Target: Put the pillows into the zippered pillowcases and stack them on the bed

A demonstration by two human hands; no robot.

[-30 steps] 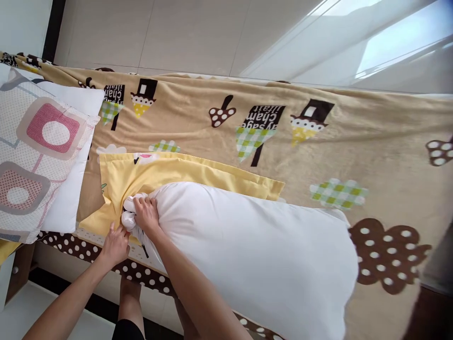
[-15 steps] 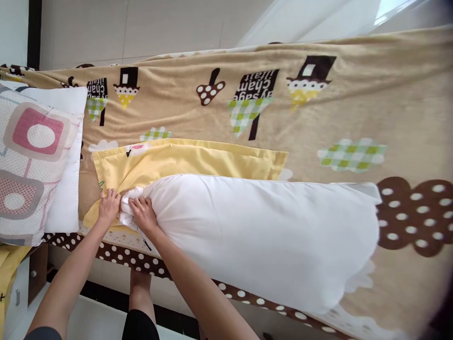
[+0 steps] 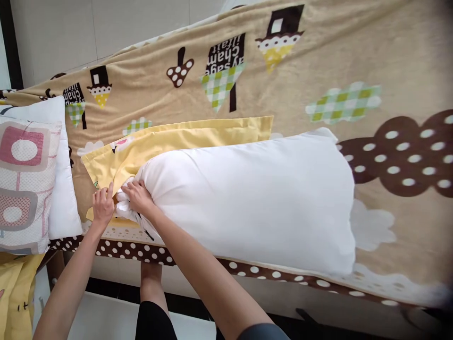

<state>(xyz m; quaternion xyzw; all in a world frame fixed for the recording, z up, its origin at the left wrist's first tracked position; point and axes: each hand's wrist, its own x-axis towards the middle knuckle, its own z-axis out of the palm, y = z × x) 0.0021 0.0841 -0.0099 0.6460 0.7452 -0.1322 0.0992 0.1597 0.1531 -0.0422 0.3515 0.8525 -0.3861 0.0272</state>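
A long white pillow (image 3: 255, 198) lies on the bed, its left end bunched up. Under and behind it spreads a yellow pillowcase (image 3: 198, 133) with a small printed figure near its left part. My right hand (image 3: 138, 196) is closed on the gathered end of the white pillow. Just to the left, my left hand (image 3: 104, 204) grips the edge of the yellow pillowcase near its opening, fingers curled and the index finger stretched out. The spot between the two hands is partly hidden by folds of cloth.
A beige blanket (image 3: 141, 97) with printed shapes covers the bed. At the left lie a patterned pillow (image 3: 26, 184) and a white pillow (image 3: 65, 208) beneath it. Yellow cloth (image 3: 17, 293) hangs at the lower left. The bed's near edge has a dotted border (image 3: 130, 251).
The camera view has turned and shifted. My left hand has lifted its index finger and changed its hold on the yellow cloth; my right hand stays on the bunched pillow end.
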